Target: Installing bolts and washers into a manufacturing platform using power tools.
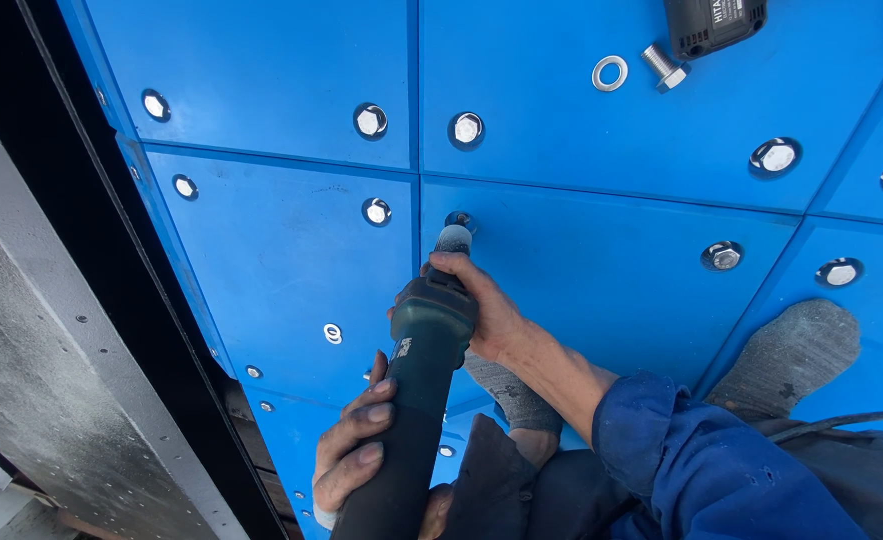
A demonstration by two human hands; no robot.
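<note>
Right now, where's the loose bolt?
In the head view, the loose bolt lies top right on the blue panel, between the washer and the black tool.

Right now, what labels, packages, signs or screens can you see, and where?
Label on the power tool: small pale mark on its dark green body, between the left hand and right hand.
Label on the black tool: white lettering patch, top edge, resting on the blue panel.
No packages, signs or screens.

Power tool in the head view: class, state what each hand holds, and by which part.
Both hold the dark green power tool. The right hand wraps its head end, near the socket on a bolt in the blue panel; the left hand grips its rear body.
</note>
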